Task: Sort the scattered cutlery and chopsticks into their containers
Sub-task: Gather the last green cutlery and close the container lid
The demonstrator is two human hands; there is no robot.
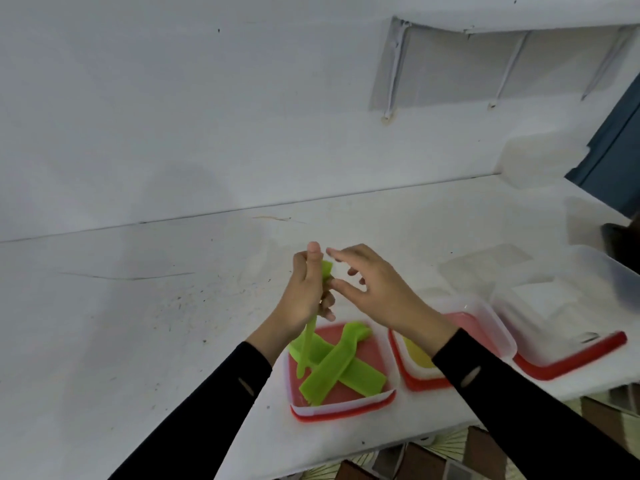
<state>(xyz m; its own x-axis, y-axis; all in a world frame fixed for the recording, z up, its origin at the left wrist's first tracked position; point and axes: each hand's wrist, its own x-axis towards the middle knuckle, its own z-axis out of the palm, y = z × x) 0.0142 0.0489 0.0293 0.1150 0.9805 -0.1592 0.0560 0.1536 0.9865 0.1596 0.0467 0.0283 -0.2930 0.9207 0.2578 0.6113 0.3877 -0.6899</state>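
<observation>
My left hand grips a green plastic utensil upright; its upper end shows beside my thumb and its thin lower end hangs over a red-based clear container. Several flat green utensils lie crossed inside that container. My right hand hovers just right of the held piece with fingers spread, its thumb close to the utensil's top. A second red-based container to the right holds something yellow, partly hidden by my right sleeve.
A third red-edged clear container and a larger clear box sit at the right on the white table. A wall rises behind. The table's front edge runs near the containers, with patterned floor below.
</observation>
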